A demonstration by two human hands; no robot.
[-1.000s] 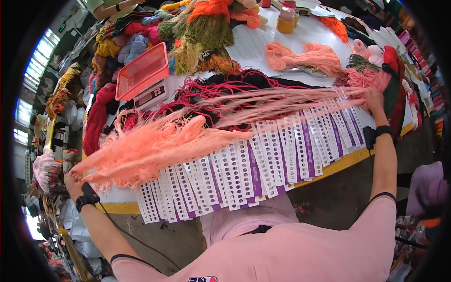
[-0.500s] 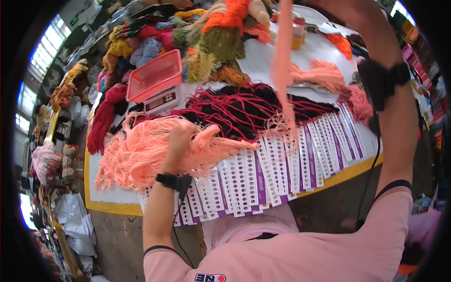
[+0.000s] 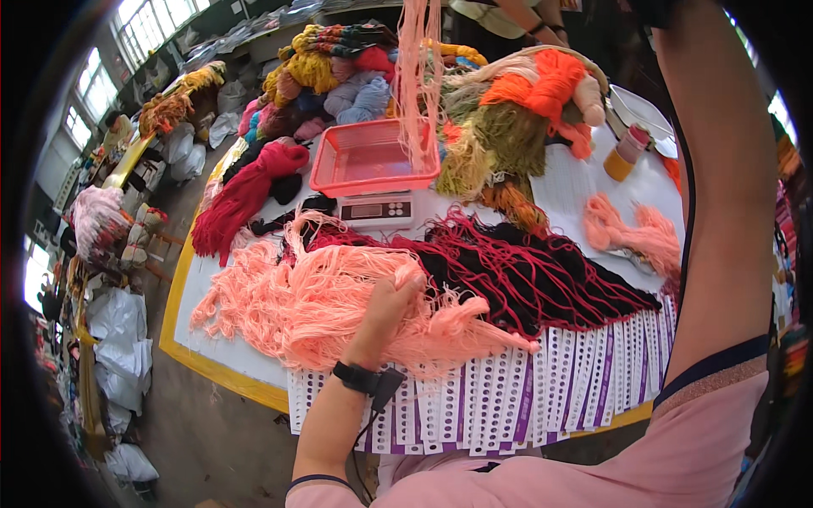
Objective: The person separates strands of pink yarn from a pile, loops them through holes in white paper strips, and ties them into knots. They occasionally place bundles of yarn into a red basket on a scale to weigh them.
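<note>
My left hand grips a big loose bundle of salmon-pink yarn lying on the white table, near its front edge. My right arm is raised straight up along the right side, and its hand is out of the picture at the top. A thin hank of the same salmon yarn hangs down from the top edge over a red plastic tray on a small white scale. Who holds that hank is not visible.
Black-and-red yarn lies right of the bundle. Rows of white cards with purple stripes line the front edge. Behind are a red skein, mixed coloured yarn heaps, a small salmon skein, an orange cup, and another person's arm.
My right arm has gone higher, lifting the salmon hank until the hand left the picture. My left hand has stayed clamped on the bundle, and my view has shifted left.
</note>
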